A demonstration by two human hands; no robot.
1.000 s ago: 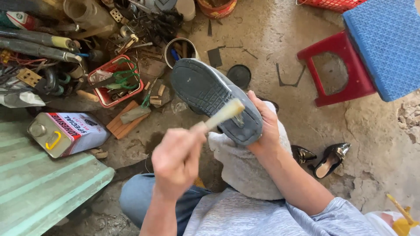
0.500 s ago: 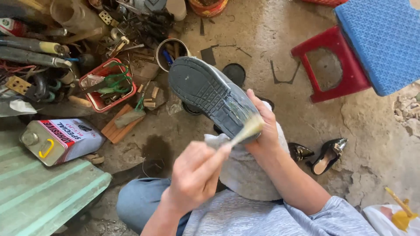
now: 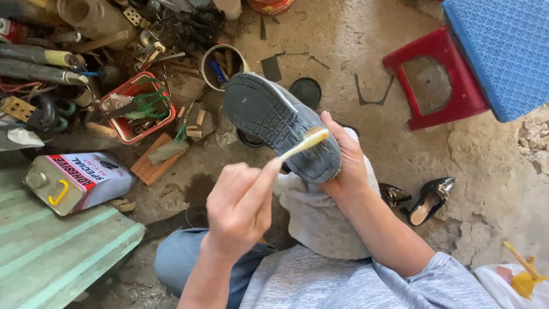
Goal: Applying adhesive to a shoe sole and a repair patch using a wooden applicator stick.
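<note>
Left hand [image 3: 237, 209] grips a brush [image 3: 302, 144] on the shoe [image 3: 274, 123] held by the right hand [image 3: 346, 166]; behind the shoe, 1 tin [image 3: 213, 68] holds tools.

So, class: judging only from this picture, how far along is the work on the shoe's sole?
Done: the heel end of the dark sole looks glossy, as if already coated. In hand: the right hand holds the shoe sole-up while the left hand presses a yellowed brush onto that heel end. Left: the toe end looks dull and dry. The adhesive can lies on its side nearby.
</note>
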